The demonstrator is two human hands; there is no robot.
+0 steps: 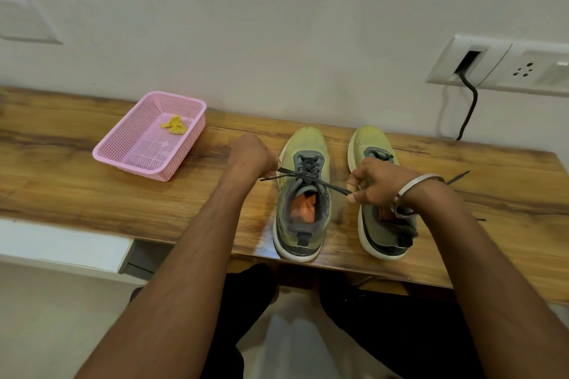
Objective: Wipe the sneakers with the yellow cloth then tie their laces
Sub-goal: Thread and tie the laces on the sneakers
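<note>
Two green sneakers are standing side by side on the wooden table (77,163), toes toward the wall; the person is pulling the dark lace (311,179) of the left sneaker (303,194) taut across its tongue; the left hand (251,155) is pinching one lace end just beside the shoe, and the right hand (374,184) is pinching the other end, hovering over the right sneaker (369,144), whose own lace is lying loose on the table; the yellow cloth (174,125) is resting crumpled in the pink basket (129,160), well apart from the shoes. The lace is looking thin, limp and somewhat slippery, so gripping it near the knot should be giving the firmest control; the sneakers are appearing light and likely to slide under a pull.
</note>
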